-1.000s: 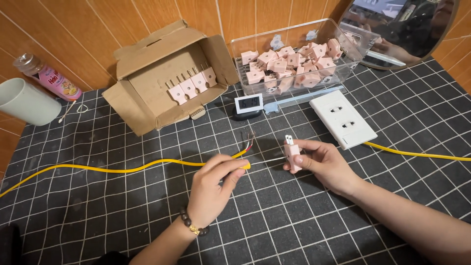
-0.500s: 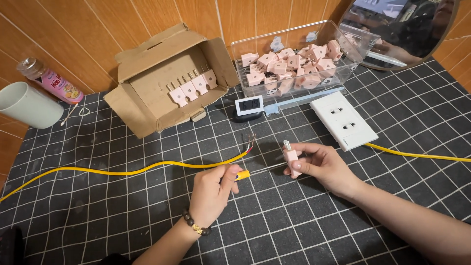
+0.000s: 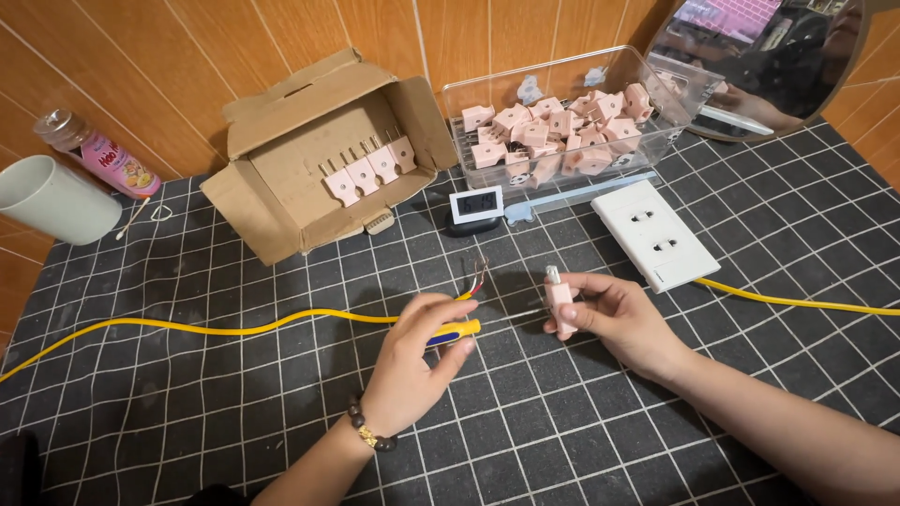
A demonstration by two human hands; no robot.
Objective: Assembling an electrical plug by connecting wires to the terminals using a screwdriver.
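Note:
My left hand [image 3: 412,361] is closed around a small screwdriver with a yellow and blue handle [image 3: 457,331], which pokes out to the right of my fingers. Just above it lies a yellow cable [image 3: 234,329] whose stripped end with bare wires [image 3: 478,279] points up toward the middle. My right hand [image 3: 619,319] holds a pink plug [image 3: 561,302] upright, its metal prongs at the top, a short way right of the wire end. The two hands are apart.
An open cardboard box [image 3: 281,178] with pink plug parts stands at the back left. A clear plastic bin [image 3: 562,122] holds several pink plugs. Nearby are a small digital display [image 3: 474,205], a white wall socket [image 3: 653,232] with its yellow cord, a white cup [image 3: 47,199] and a pink bottle [image 3: 103,155].
My left hand has slid a little down and away from the cable end, and the screwdriver handle now shows in it. The right hand has tilted the pink plug more upright.

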